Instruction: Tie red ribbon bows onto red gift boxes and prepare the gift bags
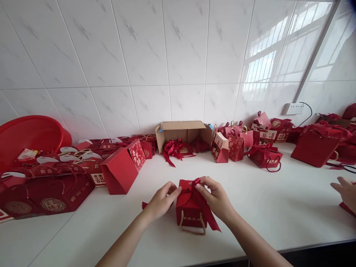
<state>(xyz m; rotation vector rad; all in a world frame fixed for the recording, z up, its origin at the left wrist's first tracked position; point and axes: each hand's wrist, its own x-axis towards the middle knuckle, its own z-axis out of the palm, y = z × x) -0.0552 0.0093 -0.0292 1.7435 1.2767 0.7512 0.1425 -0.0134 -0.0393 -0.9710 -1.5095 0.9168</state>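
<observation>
A small red gift box [189, 211] with a rope handle stands on the white counter [278, 215] in front of me. A dark red ribbon [207, 213] drapes over its top and down its right side. My left hand [161, 202] pinches the ribbon at the box's upper left corner. My right hand [213, 194] pinches a loop of the same ribbon above the box's top. Both hands have their fingers closed on the ribbon.
Flat and folded red boxes [50, 185] lie stacked at left beside a red basin [30, 135]. An open cardboard carton [183, 133] with ribbons stands at the back wall. Finished red boxes [236, 146] crowd the back right. Another person's hand [346, 193] shows at the right edge.
</observation>
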